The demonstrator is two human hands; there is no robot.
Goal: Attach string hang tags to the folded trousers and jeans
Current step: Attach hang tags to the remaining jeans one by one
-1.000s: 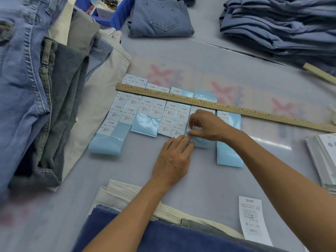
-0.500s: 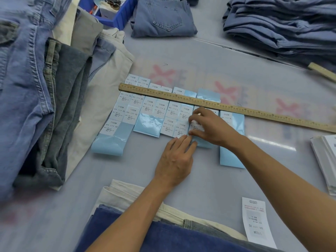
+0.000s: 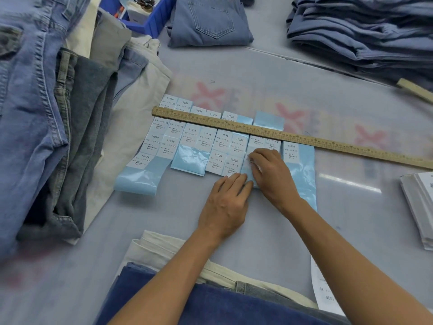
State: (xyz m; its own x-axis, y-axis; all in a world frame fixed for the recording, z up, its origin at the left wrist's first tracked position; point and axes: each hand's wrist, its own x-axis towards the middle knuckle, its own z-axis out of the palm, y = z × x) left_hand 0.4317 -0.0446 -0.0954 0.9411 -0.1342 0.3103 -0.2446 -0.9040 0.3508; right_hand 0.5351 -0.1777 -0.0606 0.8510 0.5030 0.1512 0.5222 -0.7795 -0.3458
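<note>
Left-hand grip (image 3: 225, 202) is released: straight fingers press flat on the lower edge of a pale blue sticker backing strip (image 3: 249, 177) on the grey worktop (image 3: 328, 102). Just to its right, the right-hand grip (image 3: 269, 170) pinches a small white printed size label on that strip. Folded blue jeans and cream trousers (image 3: 58, 113) lie stacked far left; a wooden ruler (image 3: 304, 139) crosses the label sheets.
</note>
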